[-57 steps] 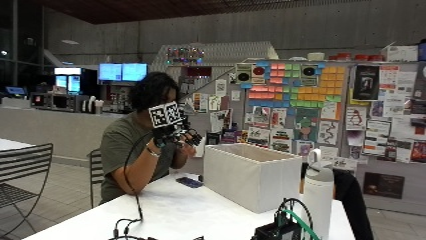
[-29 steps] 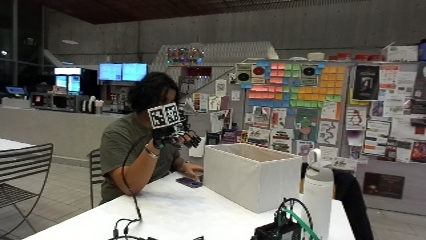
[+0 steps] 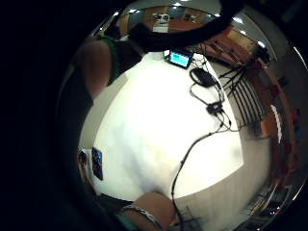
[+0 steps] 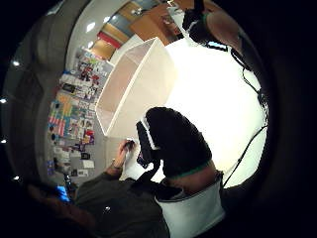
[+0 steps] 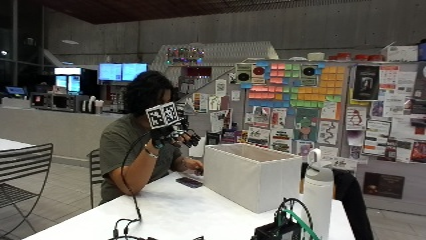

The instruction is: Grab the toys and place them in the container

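A white table [image 5: 180, 210] carries a tall, open-topped white container [image 5: 253, 172] — by far the biggest thing on it, standing between the seated person and the far end of the tabletop. Behind it rises a wall board [image 5: 313, 100] covered in coloured notes and posters. A metal chair [image 5: 23, 172] stands off to the side, well apart from the table.

The gloved right hand [image 5: 174, 134] is raised in the air near the person's face, above the table and short of the container's rim; its fingers look curled, but whether they clasp anything cannot be told. In the thumb-side palm view a black rounded object [image 4: 173, 141] sits close to the palm, unclear whether held. The bare hand [image 5: 194, 167] rests on the table just beside the container's near wall.

A small dark toy [image 5: 189, 182] lies flat on the table near that hand. A white bottle [image 5: 318, 195] and black cables [image 5: 126, 227] sit at the near end.
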Demonstrator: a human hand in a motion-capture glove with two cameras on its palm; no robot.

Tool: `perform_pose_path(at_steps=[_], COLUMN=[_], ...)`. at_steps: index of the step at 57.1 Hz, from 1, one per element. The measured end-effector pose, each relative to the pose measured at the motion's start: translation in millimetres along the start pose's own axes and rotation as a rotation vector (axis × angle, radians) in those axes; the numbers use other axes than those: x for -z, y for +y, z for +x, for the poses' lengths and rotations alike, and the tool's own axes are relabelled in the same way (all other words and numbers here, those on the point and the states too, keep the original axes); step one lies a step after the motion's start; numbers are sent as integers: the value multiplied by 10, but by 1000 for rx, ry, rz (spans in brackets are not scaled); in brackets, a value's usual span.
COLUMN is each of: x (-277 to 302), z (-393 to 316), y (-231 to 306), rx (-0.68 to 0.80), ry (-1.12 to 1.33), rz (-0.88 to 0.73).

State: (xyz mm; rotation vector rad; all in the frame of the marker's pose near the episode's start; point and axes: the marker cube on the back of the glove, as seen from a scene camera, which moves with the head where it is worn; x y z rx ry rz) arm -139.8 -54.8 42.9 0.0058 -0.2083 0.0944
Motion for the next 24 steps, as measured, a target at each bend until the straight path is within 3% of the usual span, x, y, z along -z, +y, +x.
perform_pose_path(at_steps=[24], x=[15], z=[104], y=[-5], rx=[-26], ry=[-5], rz=[7])
